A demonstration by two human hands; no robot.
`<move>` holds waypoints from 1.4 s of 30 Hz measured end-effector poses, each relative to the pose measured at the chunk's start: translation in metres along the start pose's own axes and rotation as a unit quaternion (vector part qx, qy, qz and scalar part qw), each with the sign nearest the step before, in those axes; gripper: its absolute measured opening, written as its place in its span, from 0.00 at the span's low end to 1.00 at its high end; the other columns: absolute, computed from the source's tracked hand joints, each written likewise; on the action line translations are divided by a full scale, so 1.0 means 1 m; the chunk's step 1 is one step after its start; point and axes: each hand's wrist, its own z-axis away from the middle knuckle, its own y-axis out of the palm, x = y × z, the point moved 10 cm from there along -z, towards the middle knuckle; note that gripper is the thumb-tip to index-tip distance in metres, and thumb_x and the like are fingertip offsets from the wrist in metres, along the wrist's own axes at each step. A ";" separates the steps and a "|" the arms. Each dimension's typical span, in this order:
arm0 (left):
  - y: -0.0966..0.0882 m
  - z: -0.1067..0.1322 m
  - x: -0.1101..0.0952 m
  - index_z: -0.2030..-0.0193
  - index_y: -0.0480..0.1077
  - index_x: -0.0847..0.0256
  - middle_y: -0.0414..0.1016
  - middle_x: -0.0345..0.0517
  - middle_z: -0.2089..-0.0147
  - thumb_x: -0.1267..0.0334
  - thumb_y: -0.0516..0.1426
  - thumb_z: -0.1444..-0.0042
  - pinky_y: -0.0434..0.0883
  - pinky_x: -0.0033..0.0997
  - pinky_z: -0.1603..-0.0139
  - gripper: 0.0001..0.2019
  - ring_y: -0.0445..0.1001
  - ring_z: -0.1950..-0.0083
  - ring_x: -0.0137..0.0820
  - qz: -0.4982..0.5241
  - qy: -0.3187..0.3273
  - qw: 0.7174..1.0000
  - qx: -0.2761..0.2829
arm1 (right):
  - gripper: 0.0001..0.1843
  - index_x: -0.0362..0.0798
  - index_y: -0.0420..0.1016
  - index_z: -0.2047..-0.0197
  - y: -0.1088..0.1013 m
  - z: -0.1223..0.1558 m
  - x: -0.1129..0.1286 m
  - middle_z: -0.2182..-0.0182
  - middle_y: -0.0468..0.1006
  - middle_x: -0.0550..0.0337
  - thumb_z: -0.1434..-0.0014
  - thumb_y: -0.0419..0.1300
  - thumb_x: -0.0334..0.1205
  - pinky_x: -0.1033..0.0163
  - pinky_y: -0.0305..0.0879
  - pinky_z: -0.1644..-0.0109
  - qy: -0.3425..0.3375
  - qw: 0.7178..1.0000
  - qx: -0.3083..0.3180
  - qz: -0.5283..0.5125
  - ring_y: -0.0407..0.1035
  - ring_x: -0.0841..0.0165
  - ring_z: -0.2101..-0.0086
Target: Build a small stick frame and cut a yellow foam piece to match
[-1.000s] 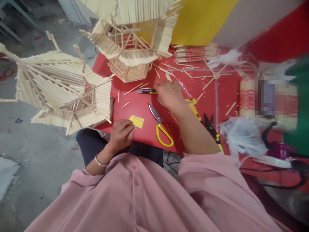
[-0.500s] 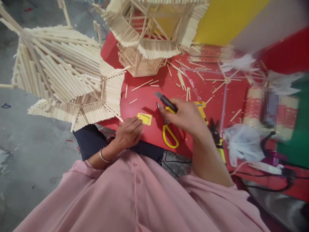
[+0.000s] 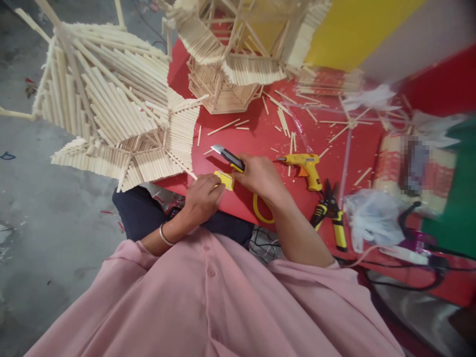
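Observation:
My right hand [image 3: 260, 178] is closed around a utility knife [image 3: 232, 159], its blade pointing up and to the left. My left hand [image 3: 203, 197] grips the near left side of a small yellow card [image 3: 226, 182] edged with pale thin sticks, close to the red table's front edge. The fingertips of my right hand are at the card's right side; whether they touch it I cannot tell. Under my right wrist lie scissors, of which mostly a yellow handle loop [image 3: 261, 209] shows.
A stick-built roof model [image 3: 111, 99] stands at the left, another stick structure [image 3: 256, 67] at the back. Loose sticks [image 3: 283, 122] are scattered on the red table [image 3: 256, 136]. On the right lie a yellow glue gun [image 3: 305, 167], cutting pliers [image 3: 330, 210] and a plastic bag [image 3: 372, 218].
My right hand has moved left with the utility knife, up to the yellow card. The glue gun and pliers are now uncovered, the scissors mostly covered. My left hand stays at the card.

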 end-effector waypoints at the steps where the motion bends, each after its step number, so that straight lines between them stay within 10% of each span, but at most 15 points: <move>1: -0.001 -0.001 0.000 0.61 0.75 0.59 0.79 0.50 0.57 0.65 0.52 0.34 0.69 0.41 0.51 0.10 0.76 0.51 0.39 -0.006 -0.003 1.000 -0.009 | 0.11 0.50 0.79 0.58 0.000 0.000 0.000 0.68 0.83 0.50 0.46 0.63 0.38 0.59 0.61 0.68 0.003 1.000 0.001 0.004 0.76 0.54 0.67; 42: -0.005 0.006 0.002 0.60 0.77 0.57 0.80 0.53 0.51 0.65 0.56 0.36 0.71 0.44 0.49 0.07 0.76 0.47 0.40 -0.052 -0.032 0.996 -0.066 | 0.11 0.47 0.79 0.60 0.007 -0.003 -0.005 0.64 0.83 0.51 0.45 0.61 0.40 0.62 0.57 0.66 0.024 0.996 0.066 -0.052 0.74 0.59 0.63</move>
